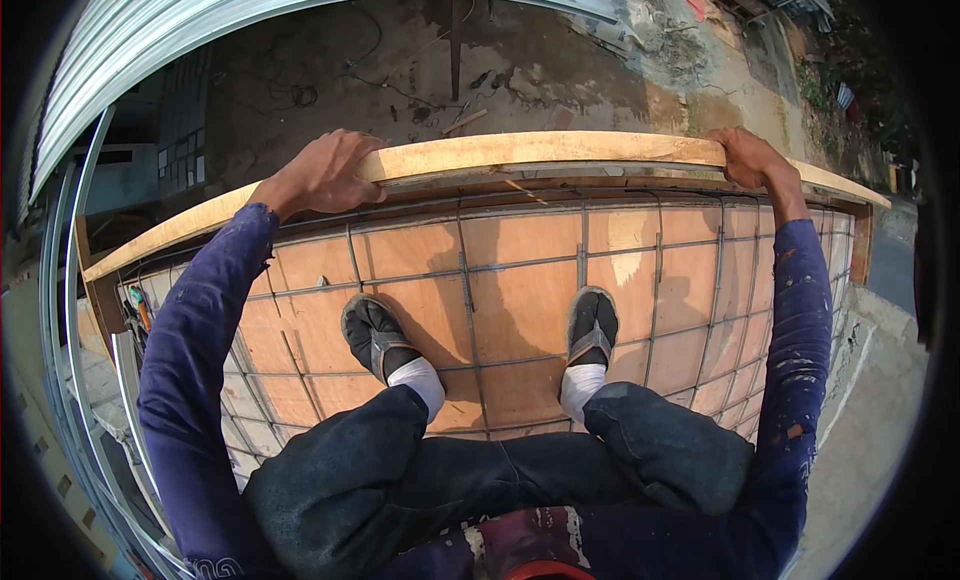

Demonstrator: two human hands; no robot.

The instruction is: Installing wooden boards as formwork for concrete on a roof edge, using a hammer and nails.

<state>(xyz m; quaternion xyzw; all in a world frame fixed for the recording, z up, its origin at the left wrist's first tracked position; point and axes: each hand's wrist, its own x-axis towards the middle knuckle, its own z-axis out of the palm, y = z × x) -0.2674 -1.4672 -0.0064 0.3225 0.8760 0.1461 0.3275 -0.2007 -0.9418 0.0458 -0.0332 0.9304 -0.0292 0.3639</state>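
Head view: left hand [325,173] and right hand [755,162] curl their fingers over the board [545,150] along the plywood deck [530,320]'s far edge; the steel grid [465,269] is laid (board fastening, I cannot tell).

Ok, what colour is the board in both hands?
The board is pale yellowish tan; see the head view.

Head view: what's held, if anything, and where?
A long wooden board: left hand left of its middle, right hand toward its right end, both curled across it.
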